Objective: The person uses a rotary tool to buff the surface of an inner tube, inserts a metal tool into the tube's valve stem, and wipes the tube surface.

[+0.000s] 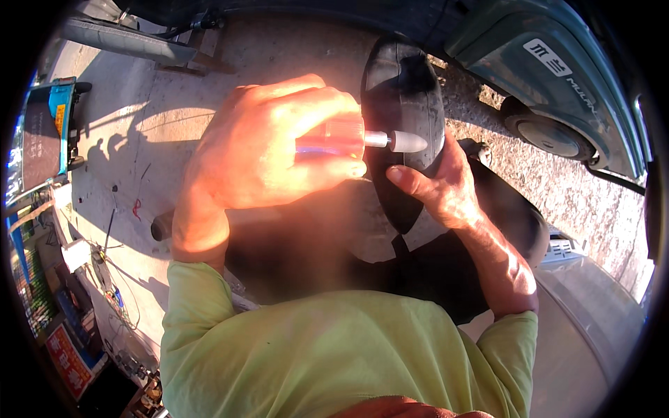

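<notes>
My left hand [272,139] is closed around the body of a rotary grinder [331,136], which is partly washed out by glare. From its front a metal shaft carries a grey cone-shaped grinding tip [408,142], pointing right. That tip lies over the surface of a black rubber inner tube [398,90]; whether it touches cannot be told. My right hand [446,191] grips the tube's right edge, thumb on the near face and fingers hidden behind. The tube runs up and down in front of me, above my dark-clothed legs [300,244].
A dark green vehicle [516,56] with a wheel [554,138] stands at the upper right. At the far left is a blue cart [63,125]. Cables [110,223] and a red scrap [136,209] lie on the concrete. A red sign [68,359] sits lower left.
</notes>
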Available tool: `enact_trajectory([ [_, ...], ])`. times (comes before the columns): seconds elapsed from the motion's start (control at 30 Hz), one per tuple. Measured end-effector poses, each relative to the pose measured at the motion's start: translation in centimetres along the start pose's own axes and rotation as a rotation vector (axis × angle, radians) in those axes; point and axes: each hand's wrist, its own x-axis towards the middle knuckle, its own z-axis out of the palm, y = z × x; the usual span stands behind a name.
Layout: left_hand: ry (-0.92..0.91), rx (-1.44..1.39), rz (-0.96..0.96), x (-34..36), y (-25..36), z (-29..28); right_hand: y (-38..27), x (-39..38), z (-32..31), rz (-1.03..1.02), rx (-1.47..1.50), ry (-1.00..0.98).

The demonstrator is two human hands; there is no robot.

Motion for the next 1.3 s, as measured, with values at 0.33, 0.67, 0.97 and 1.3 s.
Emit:
enact_trajectory([
  [0.33, 0.018, 0.044, -0.033, -0.9, -0.5, -0.7, -0.7, 0.1, 0.1, -0.015, -0.037, 0.027],
  [0.67, 0.009, 0.104, -0.028, -0.6, -0.5, -0.1, -0.2, 0.1, 0.3, 0.004, -0.072, 0.09],
  [0.97, 0.005, 0.103, -0.015, -0.3, -0.4, 0.3, -0.1, 0.1, 0.0, 0.028, -0.082, 0.073],
  [1.3, -0.005, 0.112, -0.01, 0.0, -0.4, 0.4, 0.4, 0.3, 0.1, -0.019, -0.122, 0.061],
])
